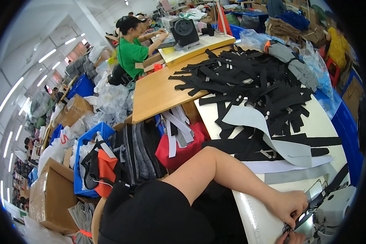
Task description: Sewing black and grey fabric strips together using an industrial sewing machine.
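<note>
Fingers (298,210) on strip (332,185) (sewing machine (332,208) beside, straps (264,77) beyond)

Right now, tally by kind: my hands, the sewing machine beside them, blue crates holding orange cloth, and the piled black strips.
Left hand and right hand: 2
Sewing machine: 1
Blue crate: 1
Black strips: too tangled to count
Total counted: 4
</note>
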The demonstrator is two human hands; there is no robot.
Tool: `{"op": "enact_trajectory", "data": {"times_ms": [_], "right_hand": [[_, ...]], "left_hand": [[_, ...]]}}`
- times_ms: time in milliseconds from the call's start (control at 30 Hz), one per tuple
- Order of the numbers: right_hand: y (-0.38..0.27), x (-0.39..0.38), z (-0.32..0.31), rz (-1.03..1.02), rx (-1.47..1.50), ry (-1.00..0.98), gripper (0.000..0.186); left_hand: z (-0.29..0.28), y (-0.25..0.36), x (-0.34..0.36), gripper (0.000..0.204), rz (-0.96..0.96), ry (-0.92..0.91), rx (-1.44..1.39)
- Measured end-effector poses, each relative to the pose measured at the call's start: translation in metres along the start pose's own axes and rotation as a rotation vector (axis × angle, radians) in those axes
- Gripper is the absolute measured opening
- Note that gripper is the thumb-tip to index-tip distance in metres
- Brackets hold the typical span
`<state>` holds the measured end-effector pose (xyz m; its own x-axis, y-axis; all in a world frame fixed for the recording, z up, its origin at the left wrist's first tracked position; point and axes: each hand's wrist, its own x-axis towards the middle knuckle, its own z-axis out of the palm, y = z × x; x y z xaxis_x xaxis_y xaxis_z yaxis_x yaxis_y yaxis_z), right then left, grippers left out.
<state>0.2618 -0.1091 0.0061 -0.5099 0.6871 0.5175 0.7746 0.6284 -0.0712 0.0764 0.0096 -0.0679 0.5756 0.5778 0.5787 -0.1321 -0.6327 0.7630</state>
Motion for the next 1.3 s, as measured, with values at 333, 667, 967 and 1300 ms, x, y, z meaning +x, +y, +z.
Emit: {"op": "enact_trajectory", "data": {"times_ms": [333, 667, 967, 1300], "right_hand": [[-0.006, 0.007, -0.004, 0.033, -0.001, 0.009, 0.019], [-0.001, -0.004, -0.002, 0.025, 0.009, 0.012, 0.020], [0.007, -0.002, 0.009, 0.052, -0.037, -0.007, 0.015], [0.022, -0.043, 0.021, 0.110, -0.005, 0.005, 0.021]], "left_hand": [[-0.022, 0.000, 0.013, 0.038, -0.146, 0.004, 0.100], [0.000, -0.071, 0.053, 0.033, 0.029, -0.296, 0.333], [0.014, -0.078, 0.065, 0.023, -0.064, -0.235, 0.675], [0.030, -0.078, 0.067, 0.015, -0.018, -0.071, 0.518]]}}
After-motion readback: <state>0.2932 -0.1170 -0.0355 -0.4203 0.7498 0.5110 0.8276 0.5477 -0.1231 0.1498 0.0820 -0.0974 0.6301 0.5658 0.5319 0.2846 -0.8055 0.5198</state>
